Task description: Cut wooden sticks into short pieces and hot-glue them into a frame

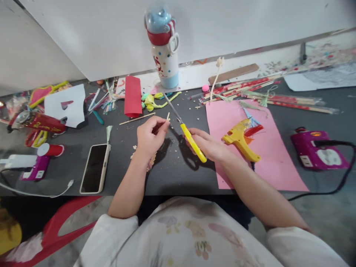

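Note:
My left hand pinches a short thin wooden stick, its tip poking up past the fingertips. In my right hand is a cutter with yellow handles and long narrow metal blades, which look like scissors. The blades point up and away, just right of the stick and apart from it. A longer wooden stick lies on the table beyond my left hand. Small pale bits are scattered under my left wrist, partly hidden by it.
Right of my hands, a yellow glue gun rests on pink paper. A phone lies at left. Behind stand a bottle, red paper and yellow clay. Purple power blocks with cables sit at the sides.

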Tool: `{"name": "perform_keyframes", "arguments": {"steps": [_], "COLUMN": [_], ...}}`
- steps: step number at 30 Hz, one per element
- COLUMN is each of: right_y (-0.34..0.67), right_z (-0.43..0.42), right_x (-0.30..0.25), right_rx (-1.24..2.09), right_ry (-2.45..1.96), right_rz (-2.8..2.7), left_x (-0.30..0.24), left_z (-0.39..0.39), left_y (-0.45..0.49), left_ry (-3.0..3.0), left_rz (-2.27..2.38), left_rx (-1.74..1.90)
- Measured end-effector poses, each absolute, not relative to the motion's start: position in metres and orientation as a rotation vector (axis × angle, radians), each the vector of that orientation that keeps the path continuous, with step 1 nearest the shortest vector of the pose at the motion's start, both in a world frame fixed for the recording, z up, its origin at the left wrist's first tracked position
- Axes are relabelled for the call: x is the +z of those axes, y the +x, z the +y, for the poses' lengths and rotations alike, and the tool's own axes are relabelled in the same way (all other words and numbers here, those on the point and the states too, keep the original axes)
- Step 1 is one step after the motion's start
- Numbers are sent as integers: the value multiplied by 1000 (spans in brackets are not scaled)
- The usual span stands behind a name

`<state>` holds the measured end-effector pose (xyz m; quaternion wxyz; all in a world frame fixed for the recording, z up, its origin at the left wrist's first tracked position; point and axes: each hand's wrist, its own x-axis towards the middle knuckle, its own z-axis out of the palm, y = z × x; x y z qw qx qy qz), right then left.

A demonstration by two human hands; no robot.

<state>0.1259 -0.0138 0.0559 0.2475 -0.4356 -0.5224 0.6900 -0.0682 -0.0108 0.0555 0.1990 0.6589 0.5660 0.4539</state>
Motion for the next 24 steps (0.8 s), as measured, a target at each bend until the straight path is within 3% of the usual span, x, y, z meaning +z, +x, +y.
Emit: {"name": "perform_keyframes", "arguments": {"steps": [8, 24], "right_y": [129, 129], "right_z": [-11, -10], "right_x": [44, 43], "right_rx": [1603, 1590], "right_ry": [-1206, -1183], "right_rz": [-1463, -1446], "left_x": [62, 73], "left_z": [-24, -44], "left_y": [-58, -45], "left_ry": [1740, 2283], "left_rz": [1377, 1198], "left_rx": [1042, 1080]}}
